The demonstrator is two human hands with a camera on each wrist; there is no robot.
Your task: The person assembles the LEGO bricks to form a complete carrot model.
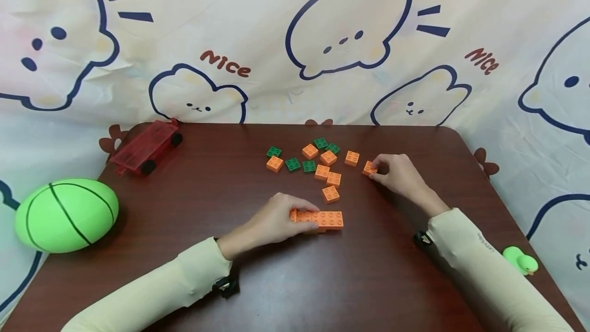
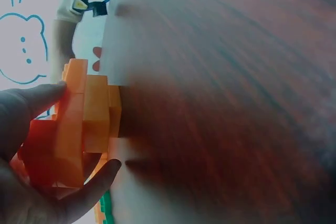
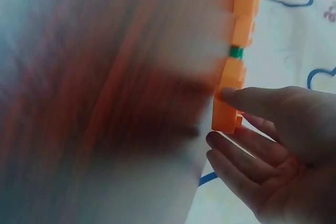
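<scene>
My left hand (image 1: pixel 276 218) holds a joined piece of orange building blocks (image 1: pixel 331 219) near the table's middle, thumb on one side and fingers on the other. The left wrist view shows this orange piece (image 2: pixel 71 129) in layers, its lower blocks close over the tabletop. Farther right, my right hand (image 1: pixel 401 174) pinches a single orange block (image 1: pixel 368 168) between thumb and fingers. In the right wrist view the thumb lies on the near face of that block (image 3: pixel 226 111), while the other fingers reach behind and below it.
Loose orange blocks (image 1: pixel 330 194) and green blocks (image 1: pixel 292 164) lie scattered between and beyond the hands. A red toy cart (image 1: pixel 146 147) with black wheels and a green ball (image 1: pixel 66 215) stand at left. A green toy duck (image 1: pixel 520 260) sits by the right edge of the brown table (image 1: pixel 369 281).
</scene>
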